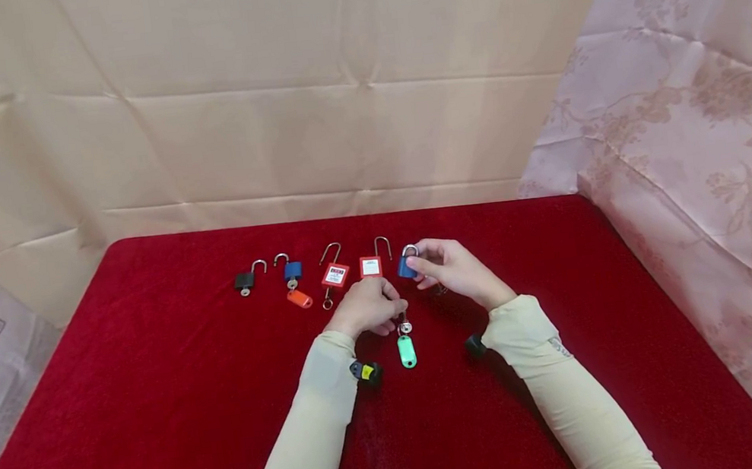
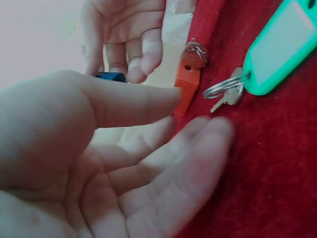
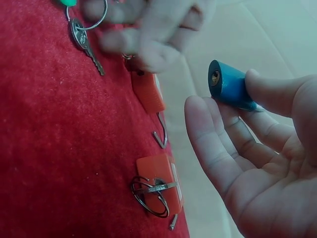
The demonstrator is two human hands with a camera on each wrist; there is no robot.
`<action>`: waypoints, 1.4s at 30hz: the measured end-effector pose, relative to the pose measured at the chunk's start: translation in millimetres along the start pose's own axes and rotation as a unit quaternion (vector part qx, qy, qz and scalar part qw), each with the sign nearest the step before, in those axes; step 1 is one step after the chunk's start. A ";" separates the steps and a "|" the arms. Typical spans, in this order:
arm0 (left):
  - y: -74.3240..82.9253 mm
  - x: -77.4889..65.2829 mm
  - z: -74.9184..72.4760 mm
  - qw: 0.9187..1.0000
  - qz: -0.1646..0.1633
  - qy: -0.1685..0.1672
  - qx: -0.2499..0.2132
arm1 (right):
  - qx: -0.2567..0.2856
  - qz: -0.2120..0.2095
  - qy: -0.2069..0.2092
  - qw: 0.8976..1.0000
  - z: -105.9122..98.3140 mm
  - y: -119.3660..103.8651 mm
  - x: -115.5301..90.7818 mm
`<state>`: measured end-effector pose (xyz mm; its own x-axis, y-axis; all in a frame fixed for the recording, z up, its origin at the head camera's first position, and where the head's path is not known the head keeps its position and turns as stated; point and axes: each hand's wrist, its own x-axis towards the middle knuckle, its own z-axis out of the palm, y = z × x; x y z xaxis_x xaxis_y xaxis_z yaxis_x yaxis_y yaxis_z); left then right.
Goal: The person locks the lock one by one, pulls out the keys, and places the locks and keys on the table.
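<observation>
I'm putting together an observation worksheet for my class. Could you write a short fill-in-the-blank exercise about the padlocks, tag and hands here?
1. The right hand holds a padlock whose body is coloured ____.
2. The tag nearest the left hand is coloured ____.
3. In the head view, the leftmost padlock has its shackle not closed but ____.
4. In the head view, the red padlocks number ____.

Missing words: blue; green; open; two.

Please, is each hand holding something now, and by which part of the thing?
The right hand pinches the blue padlock by its body. The left hand holds nothing; it is near the key with the green tag.
</observation>
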<state>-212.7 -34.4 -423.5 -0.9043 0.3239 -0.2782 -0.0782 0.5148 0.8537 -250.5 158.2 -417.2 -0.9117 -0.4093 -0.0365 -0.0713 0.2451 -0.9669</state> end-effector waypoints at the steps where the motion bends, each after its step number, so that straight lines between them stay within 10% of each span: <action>1: -0.7 1.3 -1.0 1.000 0.015 0.014 0.002 | -0.001 0.000 -0.002 1.000 -0.3 0.3 0.3; 11: 1.4 7.7 -8.1 0.988 0.114 0.102 -0.002 | -0.022 -0.007 -0.008 1.000 2.4 4.5 1.4; 42: -0.9 9.6 4.6 0.987 0.051 0.149 0.043 | -0.104 0.045 0.015 0.993 16.7 2.4 -0.1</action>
<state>-219.3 -28.1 -429.0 -0.9898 0.1368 -0.0408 0.0434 0.5606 0.8269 -243.7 144.2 -423.8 -0.9293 -0.3521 -0.1111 -0.0671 0.4570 -0.8869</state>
